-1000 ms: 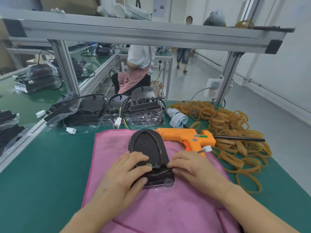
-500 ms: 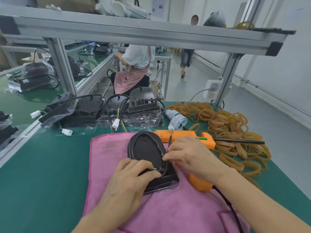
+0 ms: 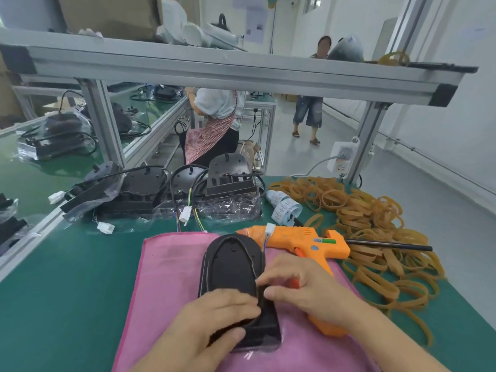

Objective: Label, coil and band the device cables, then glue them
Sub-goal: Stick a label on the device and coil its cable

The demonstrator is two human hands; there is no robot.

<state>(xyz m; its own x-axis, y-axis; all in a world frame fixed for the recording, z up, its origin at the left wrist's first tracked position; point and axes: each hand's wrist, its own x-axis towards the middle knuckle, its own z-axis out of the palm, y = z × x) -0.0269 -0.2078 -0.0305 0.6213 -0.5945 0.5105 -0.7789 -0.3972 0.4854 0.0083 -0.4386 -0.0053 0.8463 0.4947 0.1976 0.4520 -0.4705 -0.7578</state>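
Note:
A black device (image 3: 230, 269) lies on a pink cloth (image 3: 166, 280). My left hand (image 3: 212, 326) grips its near end, fingers curled over the top and thumb along the front edge. My right hand (image 3: 306, 288) pinches the device's thin cable (image 3: 264, 244) against the right edge of the housing. The cable runs up to a white connector (image 3: 270, 228) lying across the barrel of the orange glue gun (image 3: 308, 241). The gun's handle lies under my right wrist, partly hidden.
A heap of tan rubber bands (image 3: 375, 224) covers the right of the green table (image 3: 67, 291). Label rolls (image 3: 284, 208) lie behind the gun. Bagged black devices with cables (image 3: 161, 194) line the back. A frame post (image 3: 367, 140) carries a socket (image 3: 342, 157).
My right hand rose from the device's right edge, lifting the cable, then came back down to that edge. The white connector now lies on the glue gun's barrel. My left hand kept its hold.

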